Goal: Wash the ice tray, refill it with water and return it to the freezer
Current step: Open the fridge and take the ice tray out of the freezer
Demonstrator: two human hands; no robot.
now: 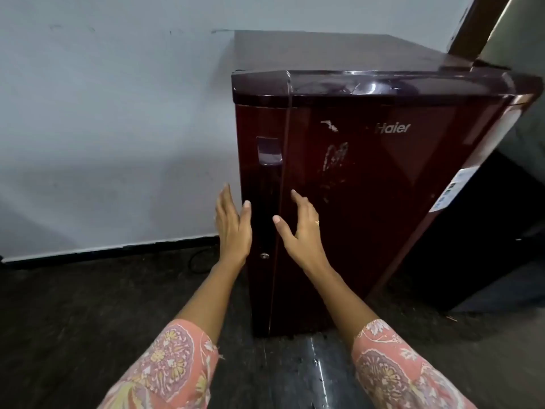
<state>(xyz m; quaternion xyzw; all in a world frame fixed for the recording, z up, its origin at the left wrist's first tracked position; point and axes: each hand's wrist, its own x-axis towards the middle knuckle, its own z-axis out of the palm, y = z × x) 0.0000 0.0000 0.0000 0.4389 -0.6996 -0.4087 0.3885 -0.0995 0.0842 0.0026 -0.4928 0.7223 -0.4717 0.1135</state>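
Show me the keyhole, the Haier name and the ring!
keyhole (264,255), head view, its round metal face.
Haier name (392,128), head view, the middle letters.
ring (317,222), head view, its gold band.

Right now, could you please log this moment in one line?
small maroon fridge: door closed | left hand: open, at door edge | right hand: open, before door | ice tray: unseen
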